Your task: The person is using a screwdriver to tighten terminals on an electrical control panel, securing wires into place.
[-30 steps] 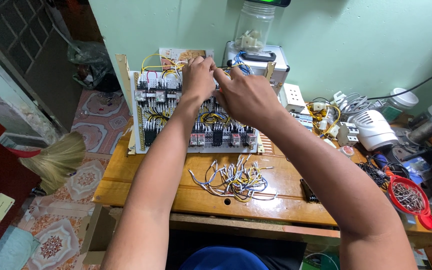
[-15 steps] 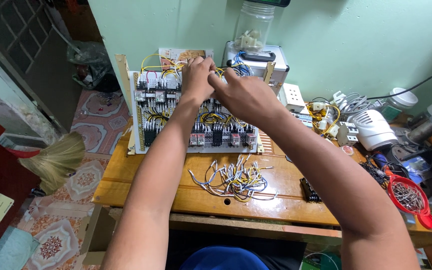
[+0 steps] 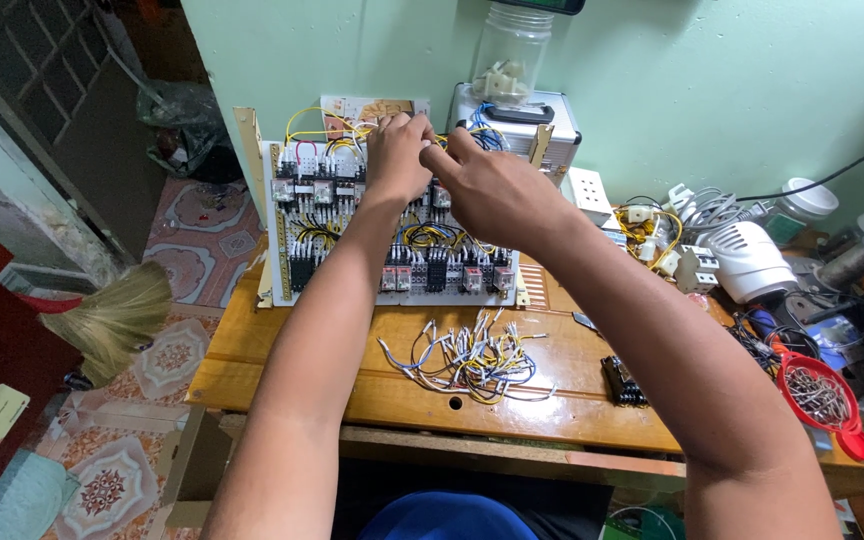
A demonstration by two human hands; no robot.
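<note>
Your left hand: fingers curled, pinching yellow wires atop the control panel.
Your right hand: fingers half-closed, touching those wires too.

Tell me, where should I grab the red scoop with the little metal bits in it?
Grip the red scoop by its stubby handle at the lower right end, probably coming from above. The round bowl is full of small metal pieces, so pinching its rim could tip it. Keep it level as you lift.
</note>
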